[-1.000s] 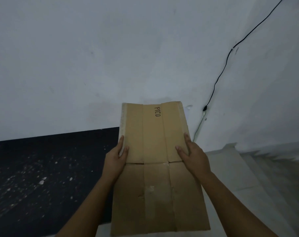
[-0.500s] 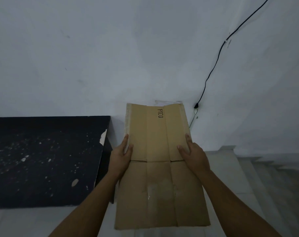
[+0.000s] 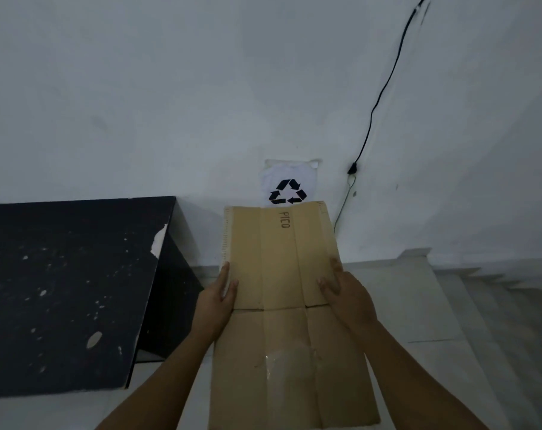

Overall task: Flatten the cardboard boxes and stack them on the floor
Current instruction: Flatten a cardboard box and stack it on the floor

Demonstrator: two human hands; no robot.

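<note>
A flattened brown cardboard box (image 3: pixel 282 274), marked "PICO" near its far end, is held out in front of me above the pale floor (image 3: pixel 418 305). My left hand (image 3: pixel 217 299) grips its left edge, thumb on top and fingers underneath. On the opposite edge my right hand (image 3: pixel 347 296) holds it the same way. The far end of the cardboard points at the wall, just below a white sheet with a black recycling symbol (image 3: pixel 288 192). A strip of clear tape shines on the near half.
A black table (image 3: pixel 61 290) with white paint specks stands at the left against the white wall. A black cable (image 3: pixel 378 97) runs down the wall to a small plug at the right. Steps (image 3: pixel 496 283) descend at the right.
The view has swung left and down, so the black table has come into sight. The cardboard has dropped lower, uncovering the recycling sign. Both hands keep the same hold.
</note>
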